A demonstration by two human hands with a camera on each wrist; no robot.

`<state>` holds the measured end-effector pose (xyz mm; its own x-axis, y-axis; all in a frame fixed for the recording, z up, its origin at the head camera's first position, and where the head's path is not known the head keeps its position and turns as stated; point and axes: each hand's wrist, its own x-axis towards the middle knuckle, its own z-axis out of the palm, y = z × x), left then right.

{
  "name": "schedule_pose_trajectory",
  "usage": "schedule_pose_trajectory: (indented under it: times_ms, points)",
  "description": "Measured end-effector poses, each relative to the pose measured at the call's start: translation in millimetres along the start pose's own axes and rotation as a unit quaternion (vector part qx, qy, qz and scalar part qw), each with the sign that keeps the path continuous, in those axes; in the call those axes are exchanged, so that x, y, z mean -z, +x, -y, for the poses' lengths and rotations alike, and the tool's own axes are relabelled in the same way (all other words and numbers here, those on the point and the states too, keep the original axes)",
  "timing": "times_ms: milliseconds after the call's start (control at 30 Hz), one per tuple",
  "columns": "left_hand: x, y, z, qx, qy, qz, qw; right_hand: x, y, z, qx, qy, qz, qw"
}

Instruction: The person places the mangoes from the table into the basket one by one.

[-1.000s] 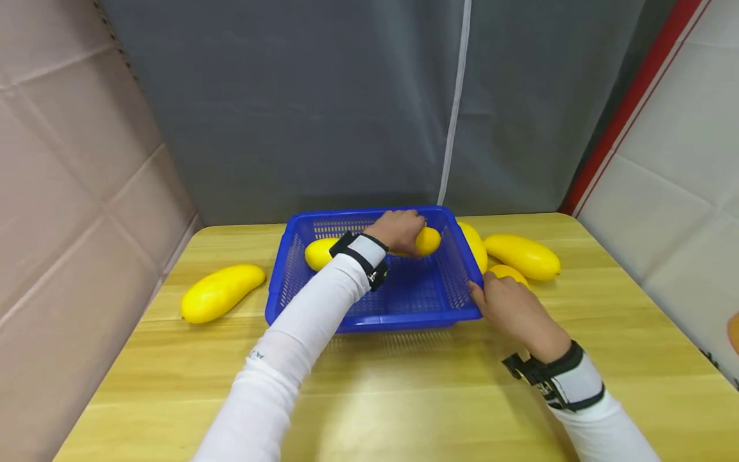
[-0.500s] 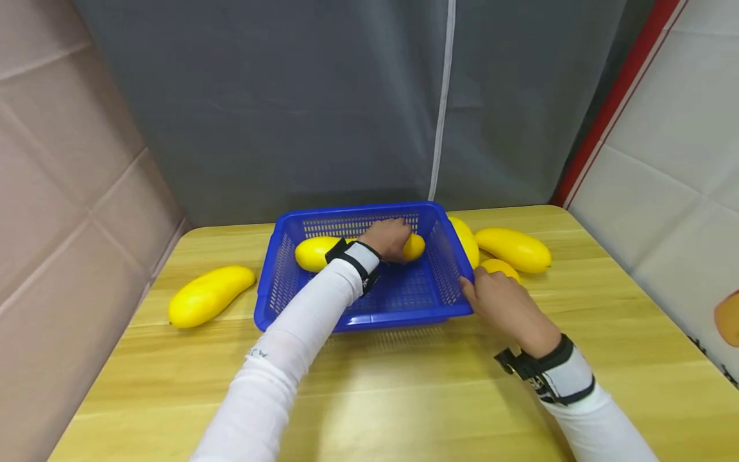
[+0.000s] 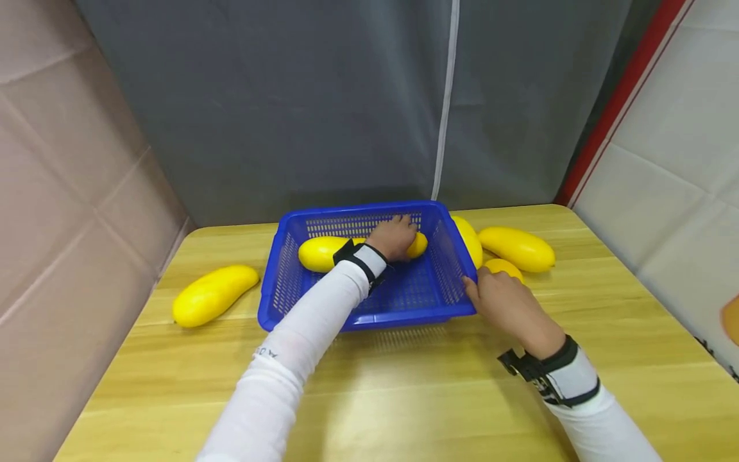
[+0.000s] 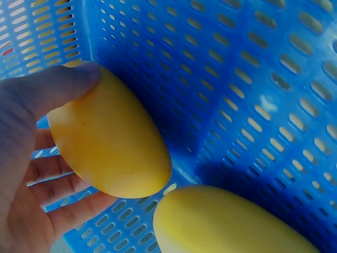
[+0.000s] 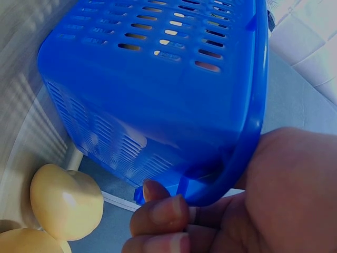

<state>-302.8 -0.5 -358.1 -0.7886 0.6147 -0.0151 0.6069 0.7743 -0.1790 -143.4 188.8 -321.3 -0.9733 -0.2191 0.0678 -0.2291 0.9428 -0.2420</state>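
My left hand point(image 3: 394, 237) reaches into the blue plastic basket point(image 3: 398, 317). Its thumb touches the top of a smooth orange-yellow, mango-like fruit point(image 4: 113, 137), and its fingers lie spread and fairly straight along the far side. This fruit rests low at the basket's right end, partly covered by the hand in the head view. To its left lies a paler oblong yellow fruit point(image 3: 320, 254), partly behind the left wrist. My right hand point(image 3: 510, 305) grips the basket's rim at the near right corner, fingers curled under the edge in the right wrist view.
On the wooden table point(image 3: 375, 398), one long yellow fruit point(image 3: 215, 295) lies left of the basket. Several more yellow fruits, such as a long one point(image 3: 518, 248), sit close along its right side. A grey curtain point(image 3: 288, 109) hangs behind, with padded walls on both sides.
My left hand has lowered the orange-yellow fruit slightly into the basket, and its fingers have loosened and spread. My right hand keeps its grip on the rim. The head view has shifted a little.
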Motion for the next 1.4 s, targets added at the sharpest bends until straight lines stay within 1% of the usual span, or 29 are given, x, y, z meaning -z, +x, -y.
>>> schedule_pose_trajectory:
  times_ms: [167,467,733,900,1000,1133,1300,1400]
  points:
    - [-3.4,2.6,-3.3,-0.014,-0.009,0.002,0.9999,0.1,-2,-4,-0.007,-0.007,0.001,1.0]
    - [1.4,3.7,-5.6,-0.024,-0.016,0.009,0.9996,0.5,-4,-5,-0.009,-0.007,0.004,1.0]
    - [1.3,6.5,-3.1,-0.028,-0.055,0.013,0.998,0.1,-4,-4,-0.01,-0.004,0.001,1.0]
    - [2.0,5.5,-0.1,-0.034,-0.071,0.016,0.9968,-0.6,-3,-2,-0.005,0.0,-0.003,1.0]
    - [3.1,4.4,2.8,-0.037,-0.09,0.018,0.9951,-0.4,-2,-2,-0.006,0.001,0.0,1.0]
    - [8.4,1.6,7.2,-0.04,-0.106,0.023,0.9933,0.5,-1,-2,-0.003,0.001,0.002,1.0]
    - [23.0,-3.2,12.4,-0.04,-0.111,0.032,0.9925,0.3,-1,-3,-0.001,0.003,0.004,1.0]
    - [33.9,-9.1,15.4,-0.044,-0.111,0.039,0.9921,-0.6,-2,-3,-0.004,0.001,0.007,1.0]
